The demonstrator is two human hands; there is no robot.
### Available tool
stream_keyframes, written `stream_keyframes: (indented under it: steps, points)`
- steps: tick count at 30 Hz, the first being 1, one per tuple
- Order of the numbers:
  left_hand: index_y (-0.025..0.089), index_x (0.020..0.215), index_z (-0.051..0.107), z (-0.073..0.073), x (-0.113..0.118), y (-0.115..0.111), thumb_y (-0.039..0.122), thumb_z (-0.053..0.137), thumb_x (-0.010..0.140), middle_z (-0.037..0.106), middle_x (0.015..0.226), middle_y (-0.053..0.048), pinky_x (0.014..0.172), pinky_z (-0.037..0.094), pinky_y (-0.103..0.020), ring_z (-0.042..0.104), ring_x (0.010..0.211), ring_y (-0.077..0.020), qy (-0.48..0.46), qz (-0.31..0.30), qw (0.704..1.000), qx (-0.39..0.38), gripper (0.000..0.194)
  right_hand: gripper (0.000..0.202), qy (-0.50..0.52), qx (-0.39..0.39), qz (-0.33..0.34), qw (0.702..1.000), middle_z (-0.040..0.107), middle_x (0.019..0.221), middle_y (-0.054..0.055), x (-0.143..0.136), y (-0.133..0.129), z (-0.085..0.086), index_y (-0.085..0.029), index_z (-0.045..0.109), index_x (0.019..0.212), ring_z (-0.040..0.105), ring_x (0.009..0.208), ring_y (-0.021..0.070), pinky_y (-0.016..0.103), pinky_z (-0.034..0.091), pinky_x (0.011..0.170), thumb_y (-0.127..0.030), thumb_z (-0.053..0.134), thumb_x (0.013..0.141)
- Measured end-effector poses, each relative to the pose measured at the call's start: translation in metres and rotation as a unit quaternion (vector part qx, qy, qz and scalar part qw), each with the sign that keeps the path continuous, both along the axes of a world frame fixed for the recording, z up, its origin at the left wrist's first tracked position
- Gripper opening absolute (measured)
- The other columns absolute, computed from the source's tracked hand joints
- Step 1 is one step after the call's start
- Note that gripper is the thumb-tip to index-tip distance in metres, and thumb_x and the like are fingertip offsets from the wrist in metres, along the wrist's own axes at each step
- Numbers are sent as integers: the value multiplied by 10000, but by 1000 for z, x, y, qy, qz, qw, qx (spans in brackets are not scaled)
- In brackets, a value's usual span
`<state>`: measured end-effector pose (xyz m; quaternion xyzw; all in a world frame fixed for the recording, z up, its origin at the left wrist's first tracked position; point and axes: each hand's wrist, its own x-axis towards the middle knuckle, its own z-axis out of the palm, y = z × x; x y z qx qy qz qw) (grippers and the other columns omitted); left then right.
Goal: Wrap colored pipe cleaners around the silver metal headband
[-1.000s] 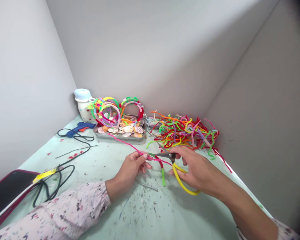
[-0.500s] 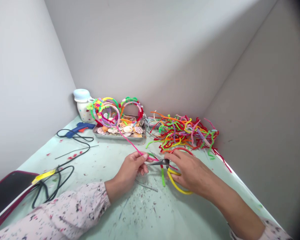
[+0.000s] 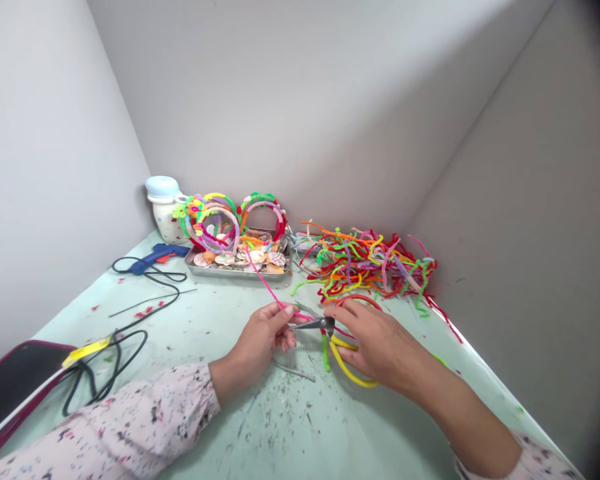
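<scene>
Between its thumb and fingers, my left hand (image 3: 265,333) pinches a thin pink pipe cleaner (image 3: 263,281), whose long end points up toward the shell tray. My right hand (image 3: 380,340) holds scissors (image 3: 353,372) with yellow and red handles. Their dark blades are parted and point left at the pink strand, close to my left fingertips. Beneath the scissors a short green pipe cleaner piece (image 3: 325,352) shows. A grey wire (image 3: 294,371) lies on the table just below my left hand.
Colourful headbands (image 3: 215,223) stand on a metal tray (image 3: 237,273) of shells. Behind are a white jar (image 3: 167,217) and a tangled pipe cleaner pile (image 3: 375,267). On the left lie a blue glue gun (image 3: 153,257), black cord (image 3: 173,303) and a dark tablet (image 3: 20,373).
The scissors and my right hand have shifted slightly left. The far end of the pink strand has swung a little right. My left hand has hardly moved.
</scene>
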<state>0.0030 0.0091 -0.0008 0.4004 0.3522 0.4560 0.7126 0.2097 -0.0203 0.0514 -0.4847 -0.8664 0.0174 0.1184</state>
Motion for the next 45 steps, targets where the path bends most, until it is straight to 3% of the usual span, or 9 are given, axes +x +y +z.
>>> stream_keyframes:
  steps: [6, 14, 21, 33, 45]
  points:
    - [126, 937, 581, 2, 0, 0, 330, 599, 828, 628, 708, 1, 411, 369, -155, 519, 437, -49, -16, -3, 1000, -10, 232, 458, -2, 3, 1, 1000, 595, 1042, 50, 0, -1, 0, -256, 512, 1145, 570, 943, 221, 325, 472, 758, -153, 615, 711]
    - [131, 976, 581, 0, 0, 0, 347, 587, 833, 545, 496, 32, 412, 362, -148, 503, 412, -69, -1, -9, 1000, -19, 259, 438, -38, 21, 0, 999, 610, 1080, 41, 0, 0, -1, -260, 504, 1146, 596, 923, 219, 323, 471, 716, -173, 596, 727]
    - [116, 982, 602, 1, 0, 0, 326, 589, 829, 561, 610, 14, 414, 387, -155, 516, 434, -61, -8, -9, 1000, -10, 261, 439, -59, 40, -2, 997, 619, 1036, 48, 0, 0, -3, -254, 508, 1163, 605, 871, 222, 307, 456, 659, -193, 591, 737]
    - [119, 961, 603, 2, 1, -1, 309, 571, 839, 600, 703, -5, 420, 388, -170, 512, 435, -57, -17, -12, 1000, -11, 228, 447, -44, 30, 3, 999, 607, 1046, 62, -3, 1, -4, -247, 518, 1160, 585, 930, 232, 324, 464, 730, -191, 604, 725]
    - [116, 938, 608, 2, 1, -1, 307, 606, 806, 620, 678, -14, 414, 363, -168, 513, 427, -60, -24, -18, 999, -13, 232, 442, -45, 36, 7, 998, 615, 1019, 76, -5, 0, -4, -234, 520, 1173, 597, 919, 228, 316, 462, 749, -193, 598, 739]
